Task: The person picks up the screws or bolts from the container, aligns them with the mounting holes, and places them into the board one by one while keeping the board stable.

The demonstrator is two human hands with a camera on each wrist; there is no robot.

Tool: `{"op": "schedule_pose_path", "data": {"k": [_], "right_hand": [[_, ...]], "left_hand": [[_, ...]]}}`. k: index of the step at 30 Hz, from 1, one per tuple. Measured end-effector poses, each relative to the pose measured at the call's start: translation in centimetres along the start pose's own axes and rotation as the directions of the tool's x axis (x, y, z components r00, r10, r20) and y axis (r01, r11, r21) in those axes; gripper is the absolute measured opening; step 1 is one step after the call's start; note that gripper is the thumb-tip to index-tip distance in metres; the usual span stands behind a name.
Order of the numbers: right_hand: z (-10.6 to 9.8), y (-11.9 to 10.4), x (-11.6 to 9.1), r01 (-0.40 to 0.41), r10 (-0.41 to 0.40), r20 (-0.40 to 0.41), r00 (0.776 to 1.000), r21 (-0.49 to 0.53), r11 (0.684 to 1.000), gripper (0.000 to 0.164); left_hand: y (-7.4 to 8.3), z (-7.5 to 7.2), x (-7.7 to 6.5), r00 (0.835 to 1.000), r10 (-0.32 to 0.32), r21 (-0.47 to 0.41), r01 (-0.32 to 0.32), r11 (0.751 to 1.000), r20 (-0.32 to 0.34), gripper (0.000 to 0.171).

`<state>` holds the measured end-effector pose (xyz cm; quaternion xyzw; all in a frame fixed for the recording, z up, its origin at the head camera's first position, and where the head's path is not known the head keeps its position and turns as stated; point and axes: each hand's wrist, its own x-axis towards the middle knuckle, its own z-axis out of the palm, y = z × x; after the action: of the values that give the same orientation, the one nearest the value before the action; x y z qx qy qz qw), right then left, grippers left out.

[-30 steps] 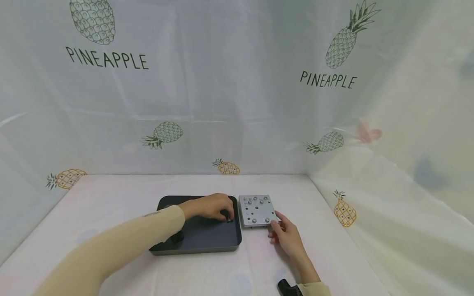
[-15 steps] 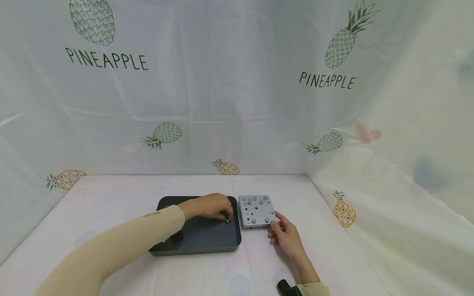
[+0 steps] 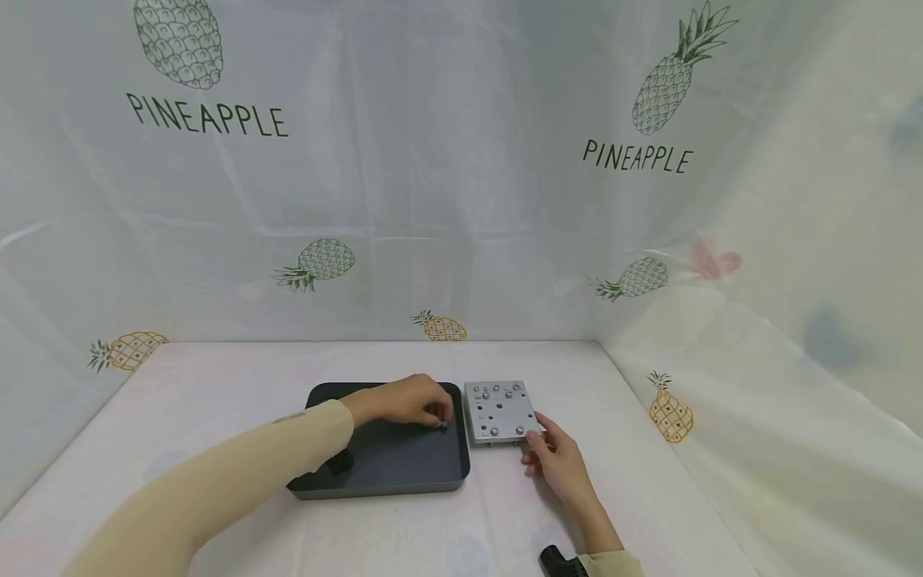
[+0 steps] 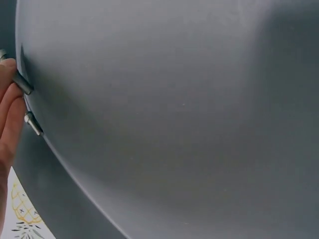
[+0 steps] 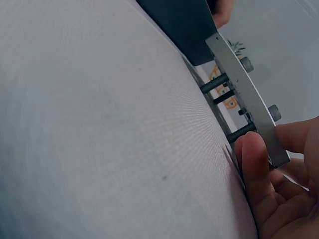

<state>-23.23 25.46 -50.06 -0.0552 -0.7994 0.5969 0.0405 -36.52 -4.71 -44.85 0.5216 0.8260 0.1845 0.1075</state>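
Since the earlier frame, my left hand (image 3: 413, 401) has edged slightly up and to the left in the head view, and the bolt (image 4: 23, 83) at its fingertips has come up with it. That hand is drawn in to a small pinch, with the bolt between the fingertips; at the left edge of the left wrist view the dark shank pokes out past them. My right hand (image 3: 563, 461), unmoved, is right of centre in the head view, its thumb and fingers pinching the lower right corner of the drilled metal plate (image 3: 501, 410).

Beneath my left hand is the dark tray (image 3: 382, 486), left of centre in the lower half. A second bolt (image 4: 34, 124) lies at the tray's inner edge, just below the pinched one in the left wrist view. The plate sits just right of the tray; in the right wrist view, bolt heads (image 5: 247, 64) stand on its upper face and threaded shanks (image 5: 215, 83) show underneath.

Tray and plate rest on the white-covered bench (image 3: 360, 533) across the bottom of the head view. Behind it, a pale curtain (image 3: 461, 160) printed with pineapples fills the upper half.
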Motion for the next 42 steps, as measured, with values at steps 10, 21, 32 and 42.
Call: {"op": "schedule_pose_path", "data": {"k": [10,21,32,42], "right_hand": [[0.0,0.0,-0.2,-0.012,0.012,-0.002,1.000,-0.011,1.000,0.054],[0.0,0.1,-0.2,-0.011,0.011,0.002,1.000,-0.014,1.000,0.055],[0.1,0.0,-0.2,-0.002,0.002,0.005,1.000,-0.023,1.000,0.055],[0.1,0.0,-0.3,-0.010,0.010,-0.001,1.000,-0.017,1.000,0.056]], "left_hand": [[-0.9,0.3,-0.5,0.995,-0.054,-0.131,0.044,0.990,-0.079,0.015],[0.0,-0.3,-0.8,0.973,-0.139,-0.307,0.077,0.949,-0.186,0.017],[1.5,-1.3,-0.6,0.951,-0.174,-0.339,0.081,0.937,-0.256,0.016],[2.8,-1.1,0.7,0.930,-0.181,-0.385,0.048,0.922,-0.319,0.020]]}}
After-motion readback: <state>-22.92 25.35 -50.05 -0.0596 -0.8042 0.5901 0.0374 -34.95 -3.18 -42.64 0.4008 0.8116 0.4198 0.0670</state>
